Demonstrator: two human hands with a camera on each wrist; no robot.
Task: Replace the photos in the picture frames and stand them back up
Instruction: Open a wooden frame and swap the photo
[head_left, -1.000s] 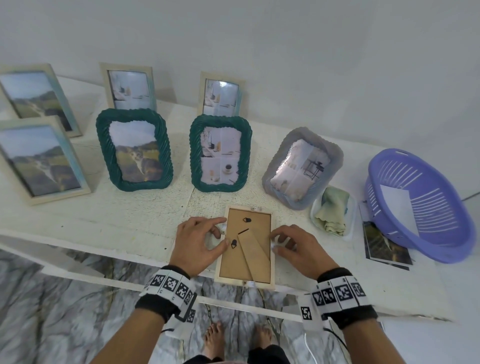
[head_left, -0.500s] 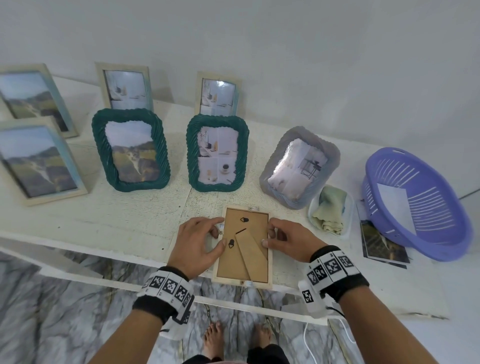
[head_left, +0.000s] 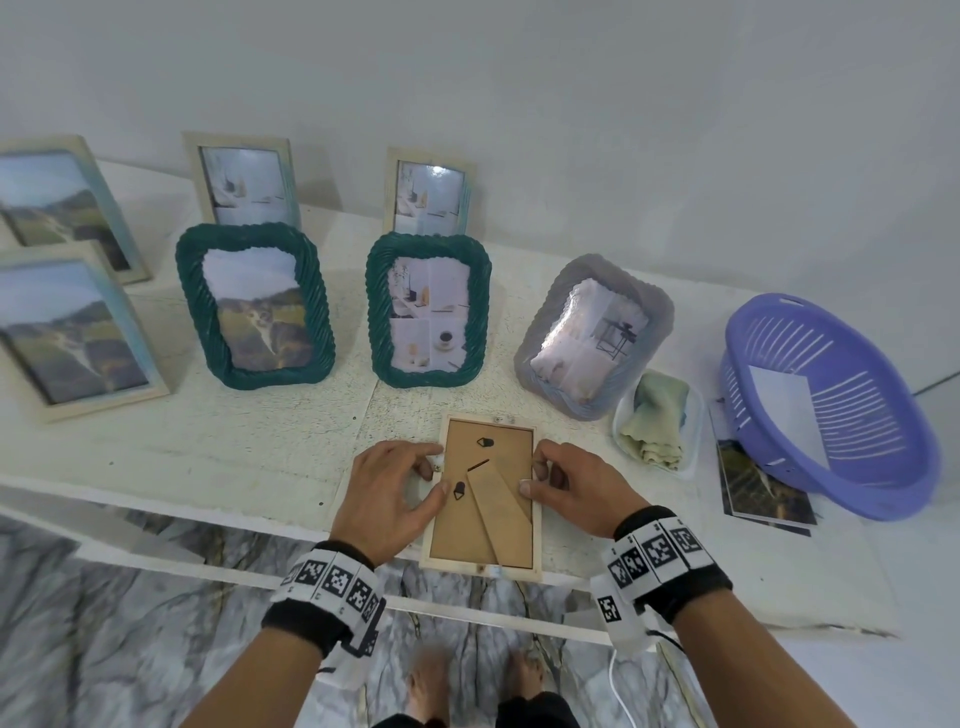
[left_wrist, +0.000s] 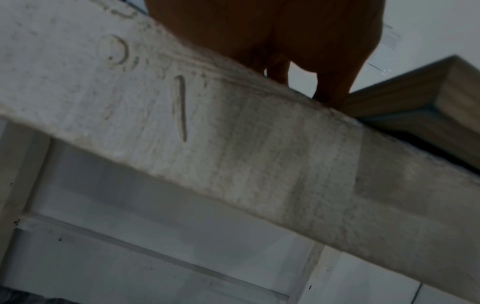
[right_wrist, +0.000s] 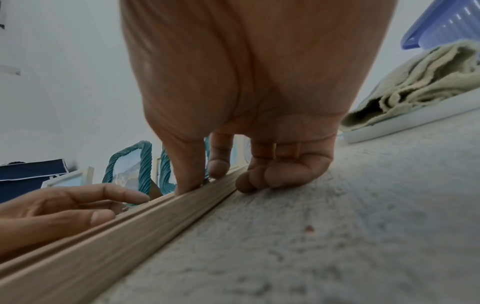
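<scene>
A light wooden picture frame (head_left: 456, 538) lies face down at the table's front edge, its brown backing board and stand leg (head_left: 498, 512) facing up. My left hand (head_left: 439, 470) holds the frame's left rail, thumb on the backing beside a black turn clip (head_left: 460, 490), fingers curled at the outer edge. My right hand (head_left: 532, 478) holds the right rail (right_wrist: 130, 232), thumb and index tip on top of it. Its other fingers (right_wrist: 272, 179) are curled on the table against the rail's outer side. In the left wrist view only the left hand's (left_wrist: 298, 51) underside and a frame corner (left_wrist: 415, 98) show.
Two green frames (head_left: 254, 306) (head_left: 428, 309), a grey frame (head_left: 592, 332) and several wooden frames (head_left: 67, 327) stand behind. At the right are a folded cloth (head_left: 657, 415) in a white tray, a stack of photos (head_left: 758, 483) and a purple basket (head_left: 883, 467). The flat frame overhangs the table edge (left_wrist: 233, 144).
My right hand has slid forward along the frame's right side and its thumb has come onto the rail. My left hand has hardly moved.
</scene>
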